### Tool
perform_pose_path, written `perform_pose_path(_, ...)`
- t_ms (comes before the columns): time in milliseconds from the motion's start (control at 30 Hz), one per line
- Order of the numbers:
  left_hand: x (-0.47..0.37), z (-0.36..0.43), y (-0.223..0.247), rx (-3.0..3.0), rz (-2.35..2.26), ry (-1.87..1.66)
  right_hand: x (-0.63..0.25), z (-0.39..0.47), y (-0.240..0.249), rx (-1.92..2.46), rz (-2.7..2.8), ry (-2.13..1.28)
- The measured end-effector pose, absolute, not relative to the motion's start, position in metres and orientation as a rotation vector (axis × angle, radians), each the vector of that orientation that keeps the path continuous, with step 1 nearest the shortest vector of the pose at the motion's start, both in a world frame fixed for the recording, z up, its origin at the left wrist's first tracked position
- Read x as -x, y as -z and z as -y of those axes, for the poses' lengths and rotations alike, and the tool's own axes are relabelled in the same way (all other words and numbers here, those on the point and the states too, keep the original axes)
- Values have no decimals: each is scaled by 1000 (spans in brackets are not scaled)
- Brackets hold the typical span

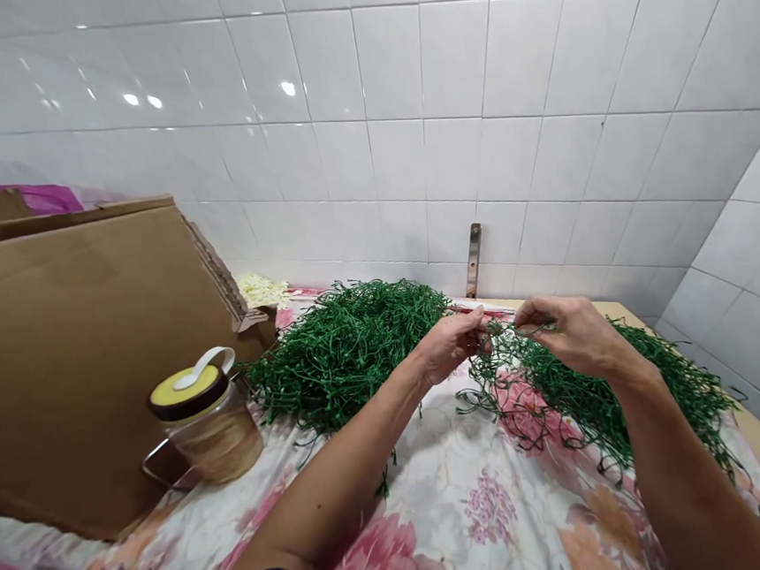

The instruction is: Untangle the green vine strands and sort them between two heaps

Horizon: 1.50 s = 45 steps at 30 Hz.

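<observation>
Two heaps of thin green plastic stems lie on a floral cloth: a tall left heap (352, 345) and a flatter right heap (681, 383). Between them, my left hand (458, 342) is closed with its fingertips on a green stem piece. Close to its right, my right hand (567, 331) pinches part of the same green strands. A few loose strands (495, 381) hang below the fingertips over the cloth (462, 464). The exact shape of the held piece is too small to tell.
At the left, a glass jar (216, 432) with a yellow and brown lid stands before a large cardboard box (85, 346). Pale yellow bits (261, 288) lie behind the left heap. A metal strip (475, 261) is at the tiled wall (402, 159).
</observation>
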State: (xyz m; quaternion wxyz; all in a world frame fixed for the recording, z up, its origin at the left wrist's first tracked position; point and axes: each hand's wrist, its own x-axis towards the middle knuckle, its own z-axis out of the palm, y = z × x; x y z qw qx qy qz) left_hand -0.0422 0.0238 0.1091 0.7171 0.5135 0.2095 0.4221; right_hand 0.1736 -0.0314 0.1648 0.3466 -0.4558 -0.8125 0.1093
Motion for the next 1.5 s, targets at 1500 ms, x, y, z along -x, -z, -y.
perform_pose_path(1500, 37, -6, -125, -1327, -585, -1180, -157, 43, -169, 1190, 2124, -422)
